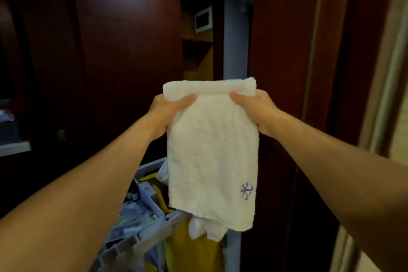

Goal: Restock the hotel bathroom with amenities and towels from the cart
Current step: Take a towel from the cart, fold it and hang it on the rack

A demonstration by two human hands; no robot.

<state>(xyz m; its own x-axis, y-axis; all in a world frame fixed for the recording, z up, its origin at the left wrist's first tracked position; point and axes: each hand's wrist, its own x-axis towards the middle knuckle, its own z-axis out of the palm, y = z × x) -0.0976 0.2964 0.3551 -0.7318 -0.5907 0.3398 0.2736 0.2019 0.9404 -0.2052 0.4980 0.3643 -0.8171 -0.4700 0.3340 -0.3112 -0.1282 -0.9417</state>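
**Both hands up, holding a white towel over the cart**

So the person has both arms stretched out in front, and a white towel hangs between the hands at about chest height. The left hand grips the top left edge, thumb curled over the front of the cloth and the rest of the fingers hidden behind it. The right hand does the same on the top right edge, thumb on the front. The top of the towel is folded over into a thick roll just above both thumbs, and the rest hangs straight down, a bit wrinkled. There's a small purple mark near the lower right corner, looks stitched or drawn on, can't tell which.

Right under the towel is the grey cart, with a tray of small amenities on the left side, too blurry to name. A yellow bag hangs on the cart, with some more white cloth bunched over its rim, just below the towel's bottom edge.

Behind everything are dark reddish wood panels, and a white panel sits on the far wall
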